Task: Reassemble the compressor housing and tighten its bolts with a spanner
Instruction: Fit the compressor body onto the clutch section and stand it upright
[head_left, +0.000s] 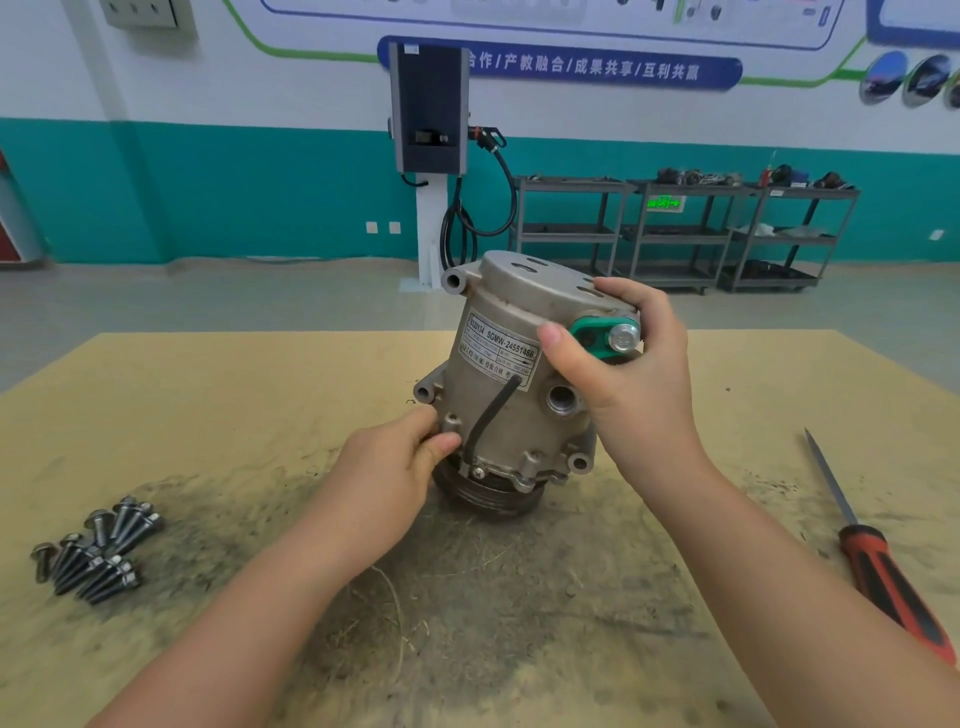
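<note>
Cast-metal compressor housing (511, 379) stood pulley-end down on table (208, 395), tilted, rear cover uppermost; right hand (628, 374) wrapped over upper rim, thumb on side wall beside label (501, 345), fingers curled round green port plate (602, 335) and its cap; left hand (395, 467) pinching low on body near a bolt boss, thumb and fingers closed on flange edge. Judged heavy and rigid, bare metal probably a little slick with oil or dust; best held by rim and mounting ears, not by thin black wire (488, 421) running down the side or by green plate. Grooved pulley (488, 496) beneath gives small curved footing, so likely to rock or roll if let go while tilted. Bolts (91, 545) heaped well apart at left of table, none fitted in visible bosses; no spanner seen. Red-and-black-handled screwdriver (878, 561) lying at right, well apart. Table surface tan board, soiled dark grey around work area, scattered fibres. Beyond: grey floor, teal-and-white wall, wall-mounted charger unit (428, 109) with cable, metal shelf racks (680, 234) holding parts
</note>
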